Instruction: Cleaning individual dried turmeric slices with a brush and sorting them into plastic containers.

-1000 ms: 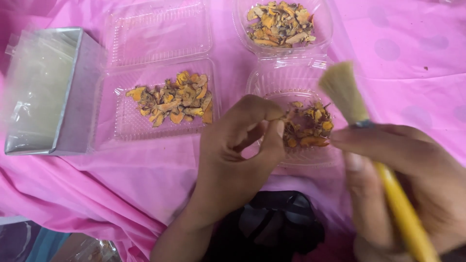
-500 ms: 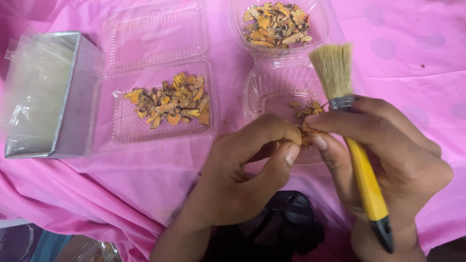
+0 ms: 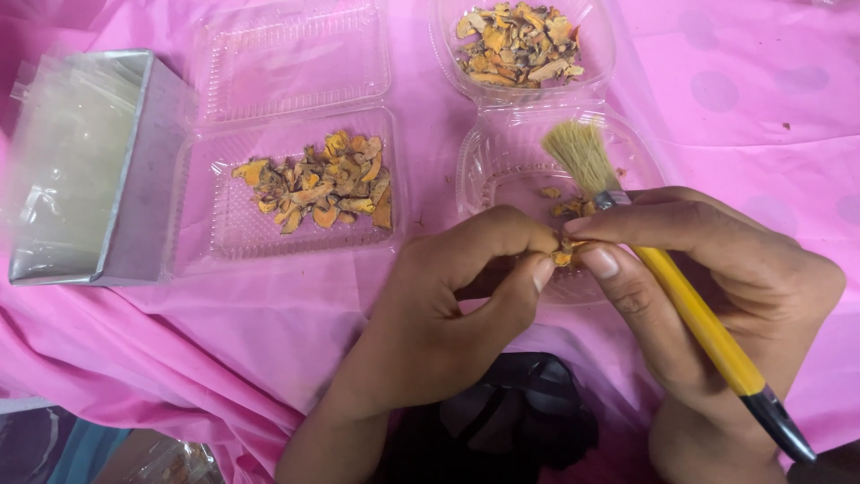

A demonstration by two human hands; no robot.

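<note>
Place: at the middle of the view, over a pink tablecloth, both hands meet just below the near round tray.
Piece: a small orange-brown dried piece, crumbly and dark at its edges, sits between the fingertips of both hands, touching them.
Left hand: left hand comes up from 6 o'clock; thumb and forefinger pinch the piece, the other fingers curled under.
Right hand: right hand comes in from 4 o'clock; forefinger and thumb tips press the same piece, while a paintbrush lies clamped across the palm.
Brush: yellow handle with a dark tip at 5 o'clock, metal ferrule, pale bristles pointing to 12 o'clock over the tray.
Near tray: round clear plastic clamshell half, a few orange crumbs in it.
Far tray: its joined half at 12 o'clock, heaped with orange slices.
Left clamshell: rectangular clear plastic box at 10 o'clock, dried slices in the near half.
Tin: grey metal rectangular box at 9 o'clock, lined with clear film.
</note>
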